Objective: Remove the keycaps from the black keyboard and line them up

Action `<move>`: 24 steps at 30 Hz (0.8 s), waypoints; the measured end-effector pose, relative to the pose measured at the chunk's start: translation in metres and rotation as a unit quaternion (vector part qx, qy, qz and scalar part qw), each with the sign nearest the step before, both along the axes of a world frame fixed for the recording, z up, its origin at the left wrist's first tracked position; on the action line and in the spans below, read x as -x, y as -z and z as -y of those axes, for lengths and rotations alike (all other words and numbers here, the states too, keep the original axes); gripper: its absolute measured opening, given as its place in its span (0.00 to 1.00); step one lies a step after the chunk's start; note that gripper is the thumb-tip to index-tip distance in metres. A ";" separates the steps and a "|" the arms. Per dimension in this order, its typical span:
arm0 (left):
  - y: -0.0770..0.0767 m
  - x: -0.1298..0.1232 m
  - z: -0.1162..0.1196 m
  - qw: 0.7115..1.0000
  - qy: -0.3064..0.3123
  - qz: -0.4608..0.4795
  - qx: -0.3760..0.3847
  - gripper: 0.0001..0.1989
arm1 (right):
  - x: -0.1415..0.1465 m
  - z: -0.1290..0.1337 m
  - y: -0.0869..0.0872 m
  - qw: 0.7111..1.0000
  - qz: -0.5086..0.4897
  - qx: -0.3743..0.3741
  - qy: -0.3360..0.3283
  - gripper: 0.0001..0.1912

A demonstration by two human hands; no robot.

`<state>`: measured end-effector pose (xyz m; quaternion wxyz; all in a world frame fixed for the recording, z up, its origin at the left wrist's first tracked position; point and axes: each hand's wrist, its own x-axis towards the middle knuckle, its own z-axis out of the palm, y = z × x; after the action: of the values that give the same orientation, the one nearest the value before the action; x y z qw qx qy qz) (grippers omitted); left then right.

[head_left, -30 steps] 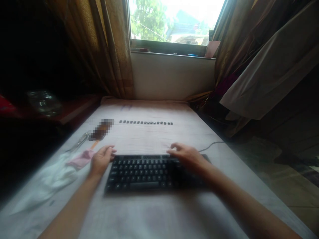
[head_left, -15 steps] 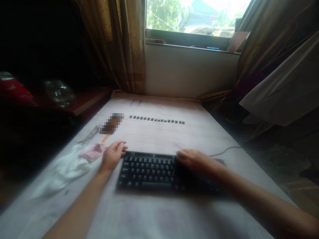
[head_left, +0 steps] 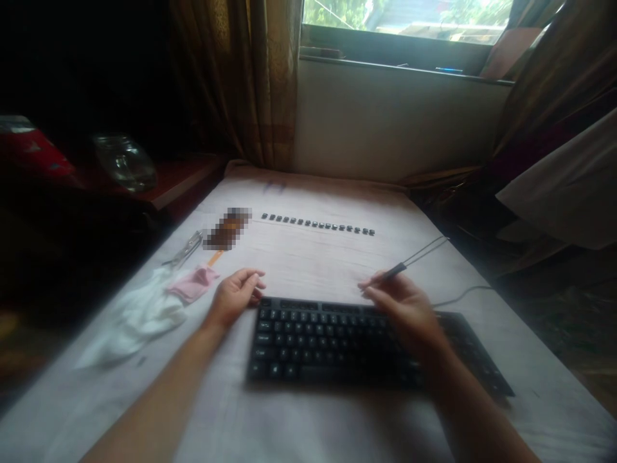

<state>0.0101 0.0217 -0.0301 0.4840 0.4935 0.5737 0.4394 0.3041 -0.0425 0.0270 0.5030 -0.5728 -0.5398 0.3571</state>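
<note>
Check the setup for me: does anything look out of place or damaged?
Yes: a row of small dark keycaps lies on the sheet beyond the keyboard, whose back row looks bare where keys would normally sit. The even line looks deliberate, though. No spill or breakage stands out, but the picture is blurry.

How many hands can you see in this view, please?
2: left hand at the far left corner of the keyboard; right hand over its far edge, holding a wire keycap puller.
</note>
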 end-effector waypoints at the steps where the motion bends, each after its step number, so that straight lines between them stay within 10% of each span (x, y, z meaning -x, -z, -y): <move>1: 0.000 -0.001 0.001 1.000 0.006 0.003 0.004 0.25 | 0.005 0.000 0.000 1.000 -0.010 0.016 -0.011 0.13; 18: 0.004 0.021 -0.012 0.993 -0.106 0.023 -0.055 0.20 | 0.071 0.005 0.009 0.979 -0.185 0.089 0.010 0.19; 24: 0.005 0.022 -0.012 0.992 -0.112 0.021 -0.059 0.19 | 0.075 0.007 0.009 0.992 -0.046 0.112 -0.017 0.14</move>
<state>-0.0116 0.0338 -0.0349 0.4142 0.4445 0.5879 0.5340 0.2292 -0.0499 0.0183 0.4536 -0.5994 -0.4821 0.4501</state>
